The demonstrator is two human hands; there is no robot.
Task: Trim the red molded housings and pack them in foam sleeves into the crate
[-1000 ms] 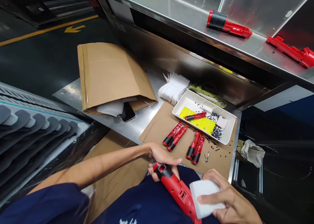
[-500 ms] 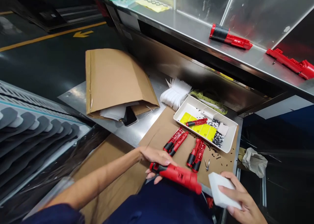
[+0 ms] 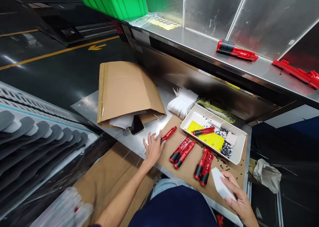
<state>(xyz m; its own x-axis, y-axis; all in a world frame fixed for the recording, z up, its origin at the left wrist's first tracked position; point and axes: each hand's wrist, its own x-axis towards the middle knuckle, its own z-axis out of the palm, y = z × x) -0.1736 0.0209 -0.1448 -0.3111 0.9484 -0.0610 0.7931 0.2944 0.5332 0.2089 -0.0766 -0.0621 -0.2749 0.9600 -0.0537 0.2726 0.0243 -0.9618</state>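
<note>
My left hand (image 3: pixel 153 148) rests on the bench with fingers spread, at the lower end of a red-and-black plastic tool housing (image 3: pixel 169 133). That housing lies on the cardboard sheet (image 3: pixel 166 157), and the hand partly hides its dark end. In my right hand (image 3: pixel 238 197) is a white foam-like block (image 3: pixel 221 184), pinched between thumb and fingers above the sheet's right front. Between the hands lie two pairs of red housing halves with black grips: a left pair (image 3: pixel 183 151) and a right pair (image 3: pixel 204 165).
A white tray (image 3: pixel 183 124) holds a red part, yellow label sheets and small black pieces. Behind it sits a stack of white slips (image 3: pixel 183 102). At left stands a cardboard box (image 3: pixel 129 91) with a phone (image 3: pixel 137 124) beside its opening. More red housings (image 3: pixel 236 51) lie on the metal shelf.
My left hand has moved up and left from near my body to the bench. The red housing it held now lies on the cardboard. The right hand still holds the white block.
</note>
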